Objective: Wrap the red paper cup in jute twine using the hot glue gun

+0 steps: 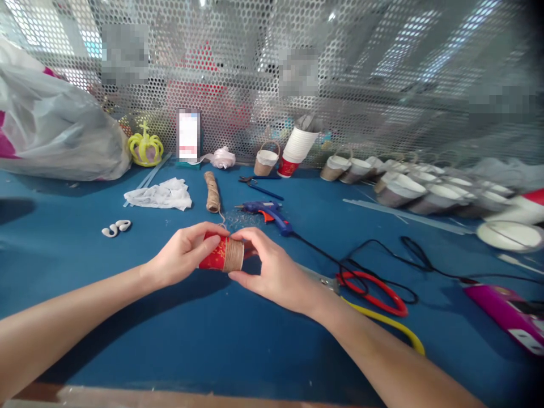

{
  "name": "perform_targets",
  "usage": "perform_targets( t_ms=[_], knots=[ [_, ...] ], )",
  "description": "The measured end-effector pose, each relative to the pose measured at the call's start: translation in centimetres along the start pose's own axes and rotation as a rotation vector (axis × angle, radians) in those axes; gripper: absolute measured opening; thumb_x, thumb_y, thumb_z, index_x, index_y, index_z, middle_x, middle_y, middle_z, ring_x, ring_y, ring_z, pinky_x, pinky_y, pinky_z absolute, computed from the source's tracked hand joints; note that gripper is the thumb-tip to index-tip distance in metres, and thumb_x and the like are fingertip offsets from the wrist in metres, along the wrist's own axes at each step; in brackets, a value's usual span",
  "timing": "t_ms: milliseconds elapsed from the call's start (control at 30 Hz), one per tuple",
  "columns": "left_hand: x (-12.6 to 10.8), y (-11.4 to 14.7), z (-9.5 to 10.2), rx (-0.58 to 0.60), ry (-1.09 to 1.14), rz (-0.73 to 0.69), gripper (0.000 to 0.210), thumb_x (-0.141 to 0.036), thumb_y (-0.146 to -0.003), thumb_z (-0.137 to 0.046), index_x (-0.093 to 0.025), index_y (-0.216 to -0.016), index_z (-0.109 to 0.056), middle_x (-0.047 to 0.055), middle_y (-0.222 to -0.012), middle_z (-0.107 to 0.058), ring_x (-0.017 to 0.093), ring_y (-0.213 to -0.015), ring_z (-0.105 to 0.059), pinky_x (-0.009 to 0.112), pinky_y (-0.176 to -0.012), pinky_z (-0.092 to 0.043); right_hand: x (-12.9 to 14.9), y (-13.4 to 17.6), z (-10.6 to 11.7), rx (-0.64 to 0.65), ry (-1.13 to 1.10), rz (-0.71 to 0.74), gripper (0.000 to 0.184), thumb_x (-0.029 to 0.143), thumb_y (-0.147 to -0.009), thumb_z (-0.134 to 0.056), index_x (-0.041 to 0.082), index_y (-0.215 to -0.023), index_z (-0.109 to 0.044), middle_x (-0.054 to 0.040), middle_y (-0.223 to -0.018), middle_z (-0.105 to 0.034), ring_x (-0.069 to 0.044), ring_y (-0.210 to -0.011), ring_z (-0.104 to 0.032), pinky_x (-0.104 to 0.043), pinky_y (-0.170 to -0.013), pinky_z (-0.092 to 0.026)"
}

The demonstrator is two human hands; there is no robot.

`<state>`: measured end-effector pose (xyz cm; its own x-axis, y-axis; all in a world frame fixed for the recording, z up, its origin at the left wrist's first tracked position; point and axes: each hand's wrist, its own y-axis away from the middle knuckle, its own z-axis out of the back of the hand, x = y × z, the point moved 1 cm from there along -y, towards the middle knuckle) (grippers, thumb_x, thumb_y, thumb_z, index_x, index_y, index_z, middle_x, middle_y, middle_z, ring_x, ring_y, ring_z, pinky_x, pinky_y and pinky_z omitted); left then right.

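Between both hands a red paper cup (212,256) lies on its side above the blue table. Brown twine (233,254) is wound around its right-hand part. My left hand (187,249) is closed around the red part, thumb on top. At the twine-covered end, my right hand (267,266) grips the cup with thumb below and fingers above. A strand leads from the cup to a bundle of twine (212,192) lying just behind. Right behind my right hand rests a blue hot glue gun (267,213); its cord runs off to the right.
Blue pliers (261,187), a white cloth (160,195) and white earbuds (117,228) lie on the table. Scissors with red and yellow handles (374,292) lie under my right forearm. Several wrapped cups (397,190) and a purple power strip (504,311) are right; a plastic bag (55,119) is left.
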<state>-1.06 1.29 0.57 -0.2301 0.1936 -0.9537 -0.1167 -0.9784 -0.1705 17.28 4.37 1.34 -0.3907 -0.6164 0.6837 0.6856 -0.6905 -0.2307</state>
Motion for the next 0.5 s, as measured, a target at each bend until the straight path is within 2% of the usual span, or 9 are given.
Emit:
perform_targets(
  t_ms=[167,367,433,500],
  knots=[
    [0.3,0.0,-0.3,-0.003,-0.037,-0.016,0.02,-0.027,-0.083,-0.05,-0.016,-0.088,-0.065,0.003,-0.075,-0.065,0.011,-0.06,-0.054,0.017,-0.048,-0.041,0.0,0.0,0.0,0.014,0.042,0.006,0.046,0.02,-0.069,-0.068,0.023,-0.109,-0.045,-0.0065,-0.11,-0.054,-0.02,-0.099,-0.057,-0.036,-0.086,-0.048],
    [0.6,0.1,-0.6,-0.079,-0.06,0.03,0.017,-0.031,-0.083,-0.048,-0.015,-0.079,-0.053,-0.004,-0.06,-0.05,0.007,-0.05,-0.04,0.016,-0.045,-0.033,-0.1,-0.2,0.5,0.09,0.046,-0.051,0.047,0.029,-0.071,-0.069,0.019,-0.111,-0.047,-0.0095,-0.114,-0.055,-0.02,-0.1,-0.057,-0.036,-0.087,-0.048],
    [0.7,0.2,-0.6,-0.073,-0.113,0.021,0.017,-0.031,-0.084,-0.047,-0.016,-0.078,-0.051,-0.004,-0.058,-0.047,0.007,-0.05,-0.038,0.017,-0.046,-0.033,-0.5,-0.8,1.7,0.058,0.048,-0.1,0.043,0.036,-0.075,-0.064,0.018,-0.111,-0.049,-0.011,-0.115,-0.056,-0.021,-0.097,-0.059,-0.036,-0.082,-0.05],
    [0.8,0.3,-0.5,-0.05,-0.191,0.0,0.016,-0.03,-0.085,-0.045,-0.016,-0.08,-0.051,-0.004,-0.059,-0.048,0.008,-0.052,-0.038,0.018,-0.048,-0.033,-1.4,-1.6,3.3,-0.044,0.105,-0.207,0.033,0.039,-0.081,-0.055,0.017,-0.106,-0.052,-0.0119,-0.109,-0.06,-0.02,-0.09,-0.062,-0.035,-0.077,-0.051]
  ],
)
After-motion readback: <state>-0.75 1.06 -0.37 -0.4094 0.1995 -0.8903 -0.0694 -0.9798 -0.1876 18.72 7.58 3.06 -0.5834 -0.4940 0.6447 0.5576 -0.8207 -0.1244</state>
